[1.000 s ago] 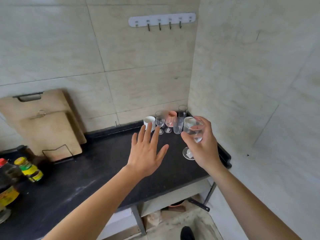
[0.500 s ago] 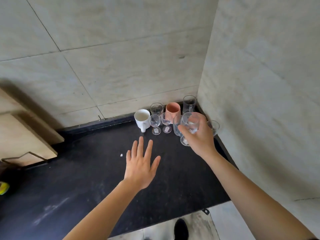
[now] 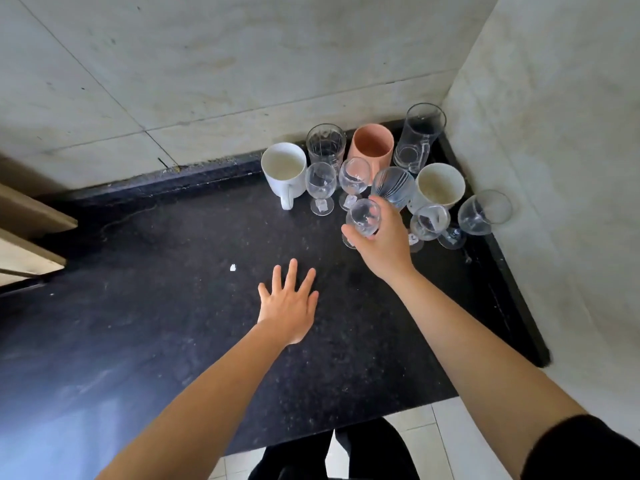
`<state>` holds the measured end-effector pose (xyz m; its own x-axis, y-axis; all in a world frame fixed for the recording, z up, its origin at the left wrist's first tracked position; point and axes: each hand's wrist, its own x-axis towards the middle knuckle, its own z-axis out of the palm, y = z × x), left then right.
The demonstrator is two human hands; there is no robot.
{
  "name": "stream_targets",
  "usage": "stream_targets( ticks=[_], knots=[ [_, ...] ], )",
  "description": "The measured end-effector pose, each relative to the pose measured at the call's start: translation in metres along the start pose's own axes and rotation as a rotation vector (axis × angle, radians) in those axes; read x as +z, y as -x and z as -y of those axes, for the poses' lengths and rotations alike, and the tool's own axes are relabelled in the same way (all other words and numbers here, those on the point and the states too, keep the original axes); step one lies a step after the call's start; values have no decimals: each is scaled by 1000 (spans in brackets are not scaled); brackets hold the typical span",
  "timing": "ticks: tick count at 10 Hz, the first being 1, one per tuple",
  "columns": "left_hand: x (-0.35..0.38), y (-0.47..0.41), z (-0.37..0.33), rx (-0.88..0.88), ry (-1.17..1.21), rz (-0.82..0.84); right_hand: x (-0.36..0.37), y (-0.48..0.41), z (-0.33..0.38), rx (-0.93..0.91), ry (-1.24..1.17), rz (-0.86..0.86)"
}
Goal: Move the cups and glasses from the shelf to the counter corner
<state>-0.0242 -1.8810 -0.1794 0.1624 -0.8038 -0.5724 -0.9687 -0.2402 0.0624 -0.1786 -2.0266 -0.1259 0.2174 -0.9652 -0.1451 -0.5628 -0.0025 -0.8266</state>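
since half a second ago the right hand has carried the small wine glass lower, just in front of the cluster of cups in the surface corner, fingers wrapped round its bowl. left hand hovers flat, fingers spread, empty.

The right hand grips a small stemmed glass by its bowl, at the front of a cluster of cups and glasses packed into the far right corner of the black bench. A white mug stands at the cluster's left end, a pink cup against the back wall. The left hand hovers, fingers spread, over bare bench.
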Motion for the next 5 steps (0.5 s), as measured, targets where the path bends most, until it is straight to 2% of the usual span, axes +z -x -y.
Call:
stream_targets(
  ticks=[5],
  knots=[
    [-1, -3, 3, 34, -45, 92, 8, -3, 8, -13, 121, 77]
  ],
)
